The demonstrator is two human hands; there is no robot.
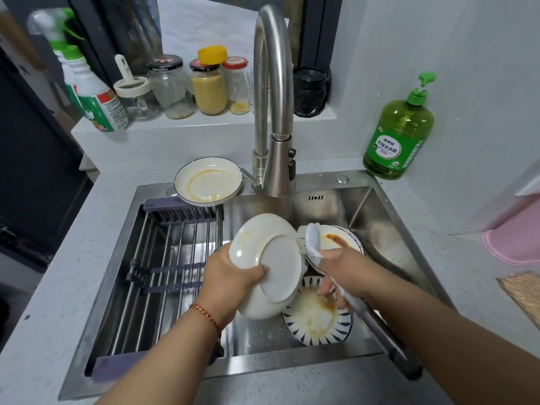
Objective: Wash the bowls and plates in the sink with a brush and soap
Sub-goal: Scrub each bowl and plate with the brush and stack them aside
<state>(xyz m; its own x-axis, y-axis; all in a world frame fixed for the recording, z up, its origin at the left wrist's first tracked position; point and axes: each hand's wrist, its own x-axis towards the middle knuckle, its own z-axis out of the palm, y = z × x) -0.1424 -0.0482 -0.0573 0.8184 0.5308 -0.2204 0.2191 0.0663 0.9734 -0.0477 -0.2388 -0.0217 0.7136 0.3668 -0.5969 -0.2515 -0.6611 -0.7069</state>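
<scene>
Plate (pixel 270 266), gripped underside-up by the left hand (pixel 230 276), wants firm circular scrubbing from the brush (pixel 312 241) clenched in the right hand (pixel 347 270) at its 3 o'clock edge.

Light was soft and even, with dull glare on the steel sink (pixel 359 217) and tap (pixel 273 83), edges bowed by the wide lens, far corners blurred.
</scene>
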